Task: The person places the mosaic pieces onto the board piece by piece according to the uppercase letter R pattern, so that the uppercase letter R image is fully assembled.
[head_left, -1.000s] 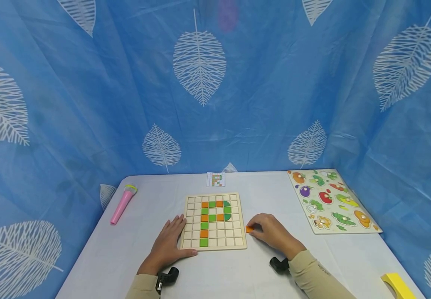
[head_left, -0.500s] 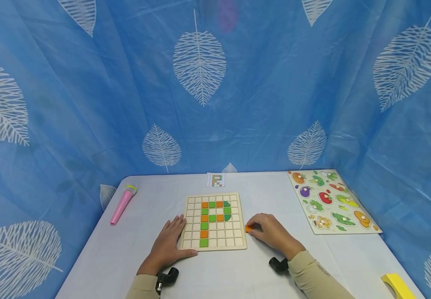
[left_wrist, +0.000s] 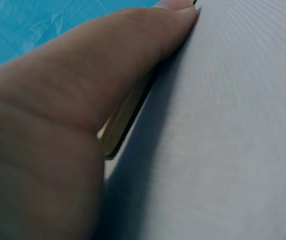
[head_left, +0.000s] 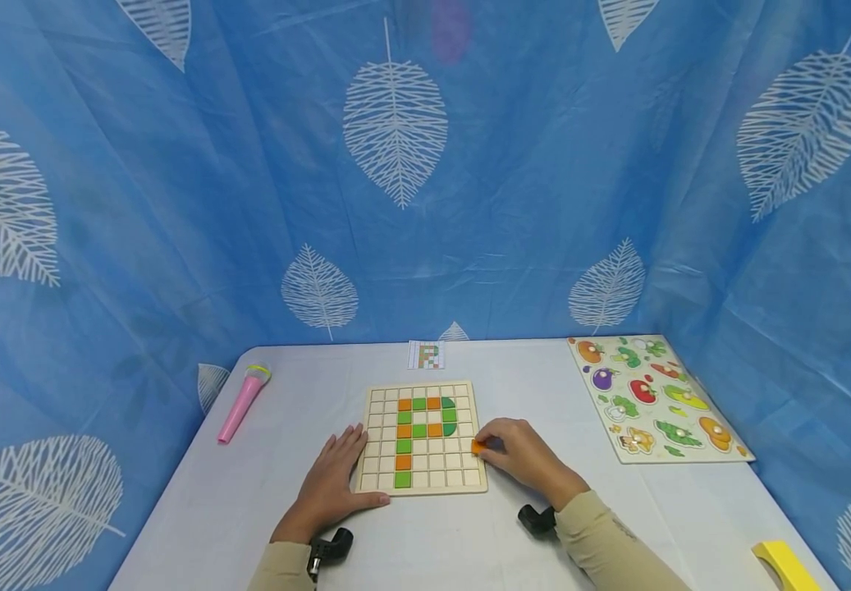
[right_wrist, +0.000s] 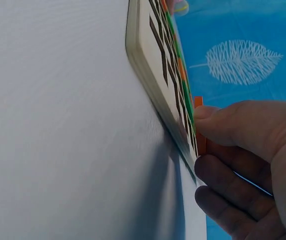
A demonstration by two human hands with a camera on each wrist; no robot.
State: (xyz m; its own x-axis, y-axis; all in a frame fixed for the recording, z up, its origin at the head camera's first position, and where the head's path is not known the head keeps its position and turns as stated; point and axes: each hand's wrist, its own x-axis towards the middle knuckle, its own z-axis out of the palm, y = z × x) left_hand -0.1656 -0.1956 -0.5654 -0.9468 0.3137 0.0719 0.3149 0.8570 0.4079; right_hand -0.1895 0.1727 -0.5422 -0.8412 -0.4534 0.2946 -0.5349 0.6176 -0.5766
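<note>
A square wooden grid board (head_left: 440, 478) lies in the middle of the table, with orange and green tiles set in it in the shape of a letter P. At its near left corner rests my left hand (head_left: 329, 484), fingers extended along the left side and thumb by the front edge. My right hand (head_left: 532, 460) pinches a small orange tile (head_left: 478, 446) between thumb and fingers, over the board's right edge. In the right wrist view, the orange tile (right_wrist: 201, 142) stands out from under the thumb, close to the board's surface.
A small card (head_left: 426, 355) with a letter R drawn in coloured squares lies behind the board. A pink toy microphone (head_left: 243, 406) is at left. At right are a vegetable puzzle board (head_left: 654, 402) and a yellow arch-shaped block (head_left: 787, 565). A blue curtain (head_left: 469, 246) hangs behind.
My right hand has moved a little left and away from me with the orange tile, from beside the board to over its right edge. My left hand has stayed put.
</note>
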